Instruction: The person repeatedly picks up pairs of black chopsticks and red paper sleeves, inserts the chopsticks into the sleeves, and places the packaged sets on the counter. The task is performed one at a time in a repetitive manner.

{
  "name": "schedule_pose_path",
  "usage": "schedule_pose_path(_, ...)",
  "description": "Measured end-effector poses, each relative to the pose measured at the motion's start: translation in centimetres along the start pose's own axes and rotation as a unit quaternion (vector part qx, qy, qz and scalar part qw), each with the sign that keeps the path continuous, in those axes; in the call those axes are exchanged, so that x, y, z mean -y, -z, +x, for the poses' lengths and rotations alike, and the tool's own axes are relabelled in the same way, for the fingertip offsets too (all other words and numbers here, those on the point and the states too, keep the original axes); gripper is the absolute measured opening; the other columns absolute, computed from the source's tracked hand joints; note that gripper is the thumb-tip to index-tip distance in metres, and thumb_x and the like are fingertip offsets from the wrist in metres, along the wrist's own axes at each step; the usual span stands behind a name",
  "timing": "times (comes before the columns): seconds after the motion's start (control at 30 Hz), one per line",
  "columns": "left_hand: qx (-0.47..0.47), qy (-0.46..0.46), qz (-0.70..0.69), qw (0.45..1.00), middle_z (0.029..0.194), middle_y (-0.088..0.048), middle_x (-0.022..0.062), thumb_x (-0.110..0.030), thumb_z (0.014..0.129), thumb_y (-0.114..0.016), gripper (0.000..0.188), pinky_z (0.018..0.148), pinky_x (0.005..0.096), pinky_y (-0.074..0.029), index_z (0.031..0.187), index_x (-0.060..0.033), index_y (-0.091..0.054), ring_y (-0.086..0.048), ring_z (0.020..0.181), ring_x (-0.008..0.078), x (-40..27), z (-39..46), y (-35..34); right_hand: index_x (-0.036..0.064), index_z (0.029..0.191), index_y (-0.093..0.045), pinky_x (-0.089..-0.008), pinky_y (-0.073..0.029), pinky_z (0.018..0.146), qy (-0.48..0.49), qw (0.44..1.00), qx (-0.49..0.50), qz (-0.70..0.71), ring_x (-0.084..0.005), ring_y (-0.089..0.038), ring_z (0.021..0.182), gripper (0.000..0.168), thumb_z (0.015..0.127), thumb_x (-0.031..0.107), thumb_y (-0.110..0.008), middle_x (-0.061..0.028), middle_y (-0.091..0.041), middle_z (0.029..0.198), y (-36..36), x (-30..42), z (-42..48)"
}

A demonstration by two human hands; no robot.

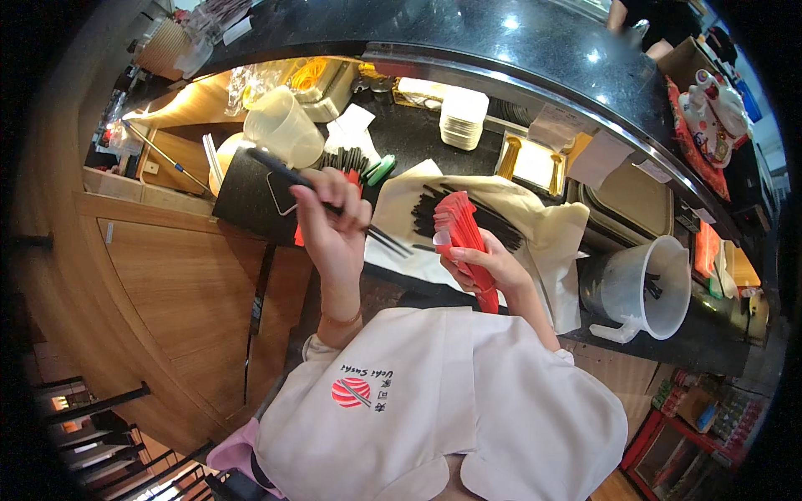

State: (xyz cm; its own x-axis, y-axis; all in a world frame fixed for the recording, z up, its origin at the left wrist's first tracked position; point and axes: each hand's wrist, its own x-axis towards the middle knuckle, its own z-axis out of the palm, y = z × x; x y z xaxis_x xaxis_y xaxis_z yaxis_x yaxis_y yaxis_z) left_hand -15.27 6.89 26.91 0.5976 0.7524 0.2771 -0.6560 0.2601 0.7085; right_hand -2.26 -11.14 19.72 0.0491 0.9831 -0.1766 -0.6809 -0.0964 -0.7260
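A pair of black chopsticks (pixel 388 241) is in my left hand (pixel 335 219), raised over the counter's left part and blurred at the far end. In my right hand (pixel 495 266) is a fanned stack of red paper chopstick sleeves (pixel 460 222); the mouth of the front sleeve gapes towards the left. Beneath and behind that stack, many loose black chopsticks (pixel 427 210) lie on a cream cloth (pixel 557 228). Past my left hand stands a bunch of black chopsticks (pixel 348 158) in red sleeves, partly hidden by my fingers.
A translucent plastic jug (pixel 667 288) holding dark items stands at right, another translucent container (pixel 285 125) at left. A green-handled object (pixel 380 169) lies near the cloth. White dishes (pixel 463 116) are stacked behind. A raised dark ledge (pixel 438 25) overhangs the back; a person's arm (pixel 617 15) shows beyond.
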Motion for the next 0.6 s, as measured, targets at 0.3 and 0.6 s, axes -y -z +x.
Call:
schedule_pose_path(0.3,-0.026,-0.023,-0.084,0.996,0.069,-0.026,-0.0048,-0.048,0.099,-0.040,0.037,0.045,0.0222,-0.018,0.084,-0.0147,-0.035,-0.019,0.052,0.0057,0.7,0.0,-0.8,0.000,0.106,-0.051,-0.0222,-0.032,0.034,-0.056,0.991,0.089,0.088,-0.0089,-0.045,0.044,0.033,0.089,0.023,-0.067,-0.0075,-0.053,0.073,-0.3,-0.9,0.5)
schedule_pose_path(0.6,0.096,0.008,0.070,0.993,0.092,-0.046,0.0057,-0.039,0.103,-0.036,0.035,0.073,0.0269,-0.038,0.085,-0.0087,-0.043,-0.042,0.075,0.0123,7.0,-2.6,0.0,-0.003,0.108,-0.049,-0.0221,-0.032,0.033,-0.027,0.982,0.069,0.176,-0.0103,-0.044,0.042,0.037,0.090,0.026,-0.064,-0.0090,-0.051,0.072,-1.1,-1.0,0.9)
